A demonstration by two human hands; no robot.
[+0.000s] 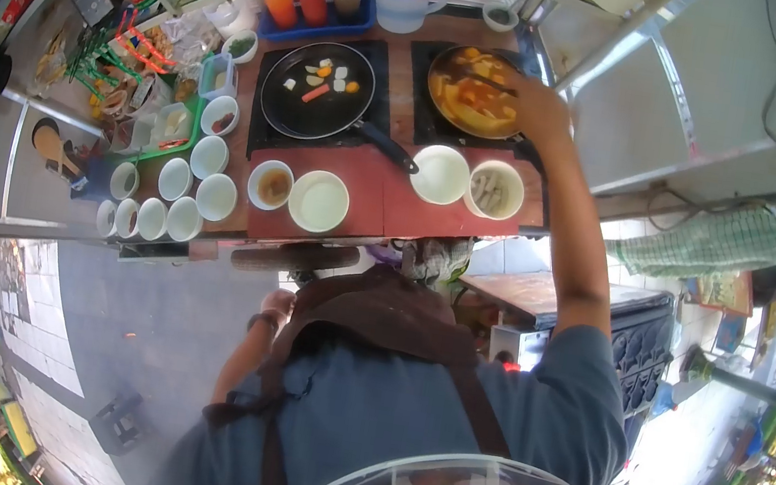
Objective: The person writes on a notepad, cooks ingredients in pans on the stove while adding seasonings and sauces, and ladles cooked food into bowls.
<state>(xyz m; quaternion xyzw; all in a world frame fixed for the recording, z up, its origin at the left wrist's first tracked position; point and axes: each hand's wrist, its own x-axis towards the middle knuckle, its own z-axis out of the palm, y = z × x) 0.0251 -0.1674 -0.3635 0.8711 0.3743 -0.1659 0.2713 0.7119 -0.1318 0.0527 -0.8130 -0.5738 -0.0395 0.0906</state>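
My right hand is over the right edge of a pan filled with orange-yellow food in sauce. Its fingers are closed round a dark utensil that reaches into the food. Down beside the apron, below the counter's front edge, is my left hand; its fingers are too small and unclear to read. A second, black pan on the left holds several small white, yellow and orange pieces, its handle pointing toward the front right.
White bowls line the counter front, one with pale strips. Several white cups stand at left. Behind are sauce bottles in a blue tray and a pitcher. A checked cloth hangs at right.
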